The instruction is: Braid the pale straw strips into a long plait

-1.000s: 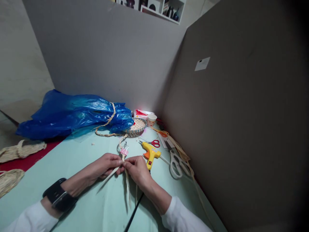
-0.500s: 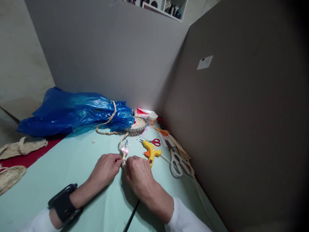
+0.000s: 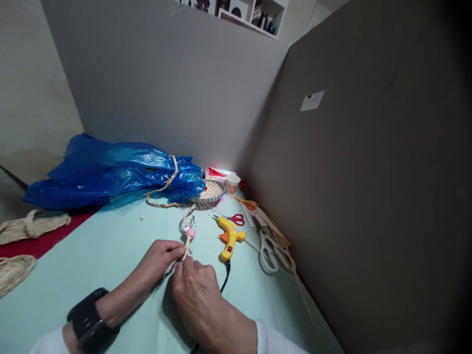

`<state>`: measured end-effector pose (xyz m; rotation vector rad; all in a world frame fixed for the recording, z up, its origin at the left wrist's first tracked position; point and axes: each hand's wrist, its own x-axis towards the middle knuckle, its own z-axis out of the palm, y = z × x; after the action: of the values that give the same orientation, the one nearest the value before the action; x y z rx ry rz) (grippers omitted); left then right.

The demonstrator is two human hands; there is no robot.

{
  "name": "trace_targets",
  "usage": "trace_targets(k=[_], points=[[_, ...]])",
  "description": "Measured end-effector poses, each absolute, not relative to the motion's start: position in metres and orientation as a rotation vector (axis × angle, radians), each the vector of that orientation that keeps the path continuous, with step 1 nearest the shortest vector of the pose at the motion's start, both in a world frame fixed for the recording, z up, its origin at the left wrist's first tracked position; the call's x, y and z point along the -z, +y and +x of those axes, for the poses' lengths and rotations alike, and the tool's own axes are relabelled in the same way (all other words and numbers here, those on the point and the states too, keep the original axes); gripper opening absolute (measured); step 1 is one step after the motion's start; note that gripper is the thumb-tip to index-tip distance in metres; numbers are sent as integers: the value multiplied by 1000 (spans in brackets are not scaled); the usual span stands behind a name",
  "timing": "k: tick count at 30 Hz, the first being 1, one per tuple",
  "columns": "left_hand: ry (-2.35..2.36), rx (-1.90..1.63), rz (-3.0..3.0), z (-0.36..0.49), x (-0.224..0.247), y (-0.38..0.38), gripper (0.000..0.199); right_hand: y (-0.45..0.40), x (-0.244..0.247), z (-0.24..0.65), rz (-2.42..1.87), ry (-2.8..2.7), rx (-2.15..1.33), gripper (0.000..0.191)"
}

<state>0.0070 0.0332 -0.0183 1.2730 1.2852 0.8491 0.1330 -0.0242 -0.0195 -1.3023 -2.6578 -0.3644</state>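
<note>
A braided straw cord [image 3: 189, 211] runs from the blue bag down to a pink binder clip [image 3: 190, 232], which grips it on the table. Below the clip, pale straw strands [image 3: 187, 245] hang loose toward me. My left hand [image 3: 166, 255] pinches these strands at their left side, thumb against fingers. Close by on the right, my right hand [image 3: 197, 292] has its fingers curled round the strand ends, and its back hides the fingertips. A yellow glue gun [image 3: 231, 236] lies just right of my hands, with its black cord passing beside the right one.
The blue plastic bag [image 3: 118, 169] lies at the back left, a woven basket [image 3: 209, 192] and paper cup [image 3: 232, 183] beside it. Red scissors [image 3: 238, 219] and large white-handled scissors [image 3: 271, 250] lie to the right. Straw slippers [image 3: 33, 226] sit far left. Grey partitions [image 3: 177, 88] enclose the table.
My right hand has drawn back toward me and slightly left, uncovering the glue gun's handle and more of the strands. The left hand stays near the clip, a little lower.
</note>
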Motion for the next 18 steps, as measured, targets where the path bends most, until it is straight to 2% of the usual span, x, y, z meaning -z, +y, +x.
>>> trace_targets(k=[4,7,12,15,18], points=[[1248,-801,1158,6,19,33,40,-25,19,133,-1208,-2714,371,29],[1218,-810,1139,3,17,33,32,-18,3,141,-1279,-2567,64,19],[1134,-798,1159,-1,8,33,19,3,-16,155,-1606,-2033,-362,24],[1106,-774,1208,-2,7,33,20,13,-11,156,-1579,-1937,-799,25],[1157,-753,1286,-2,11,36,25,20,-3,155,-1516,-1911,-923,23]])
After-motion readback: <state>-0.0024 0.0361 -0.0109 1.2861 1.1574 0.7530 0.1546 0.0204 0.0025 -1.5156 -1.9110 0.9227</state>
